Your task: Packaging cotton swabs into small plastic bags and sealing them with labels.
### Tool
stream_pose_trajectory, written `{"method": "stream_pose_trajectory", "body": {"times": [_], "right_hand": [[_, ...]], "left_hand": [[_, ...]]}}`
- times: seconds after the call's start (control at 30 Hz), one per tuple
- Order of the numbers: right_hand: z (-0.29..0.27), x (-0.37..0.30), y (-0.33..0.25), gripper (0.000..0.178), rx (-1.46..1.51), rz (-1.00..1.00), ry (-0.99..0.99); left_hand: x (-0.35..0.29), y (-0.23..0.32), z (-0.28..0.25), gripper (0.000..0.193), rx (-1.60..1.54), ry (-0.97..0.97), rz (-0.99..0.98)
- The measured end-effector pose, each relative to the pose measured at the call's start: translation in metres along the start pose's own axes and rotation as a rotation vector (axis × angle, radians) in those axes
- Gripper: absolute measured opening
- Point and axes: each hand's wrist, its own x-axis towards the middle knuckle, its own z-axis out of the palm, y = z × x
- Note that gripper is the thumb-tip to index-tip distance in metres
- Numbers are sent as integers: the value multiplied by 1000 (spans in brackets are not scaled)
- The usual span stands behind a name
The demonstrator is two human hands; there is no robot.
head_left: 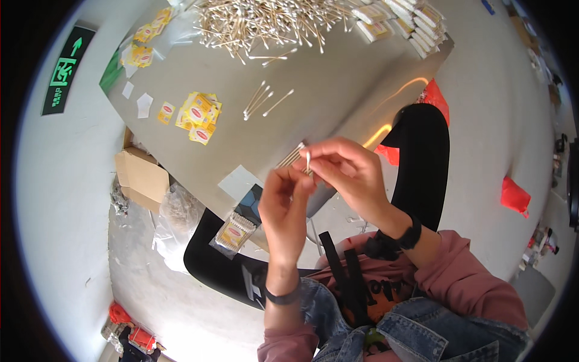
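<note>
Both of my hands meet over the near edge of the grey table (241, 136). My right hand (353, 172) pinches a cotton swab (308, 160) between thumb and fingers, its white tip pointing up. Just left of it, my left hand (286, 202) is closed, with its fingertips at the lower part of the same swab. Several more swabs (292, 155) lie side by side in a small row just beyond my left fingers; whether the hand grips them is hidden. Farther off, a few loose swabs (258, 99) lie on the table.
A large heap of swabs (265, 24) covers the far table, with packed swab bundles (422, 27) to its right. Yellow labels (199, 114) lie at left. One swab pack (235, 232) sits by my left wrist. A cardboard box (142, 175) stands beside the table.
</note>
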Motion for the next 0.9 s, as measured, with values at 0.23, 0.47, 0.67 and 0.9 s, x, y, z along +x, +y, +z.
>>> {"method": "stream_pose_trajectory", "body": {"times": [0.23,0.47,0.67,0.9], "right_hand": [[15,-42,-44,19,139,30,-176],[14,-71,-53,14,145,-92,-232],[-1,-83,-54,10,132,-55,-124],[-146,-82,-78,20,-995,-242,587]], "left_hand": [[-62,16,3,16,-393,-65,-15],[-96,24,7,15,-390,-104,-28],[-91,28,26,13,-177,-72,-48],[28,-9,-9,14,828,203,396]]}}
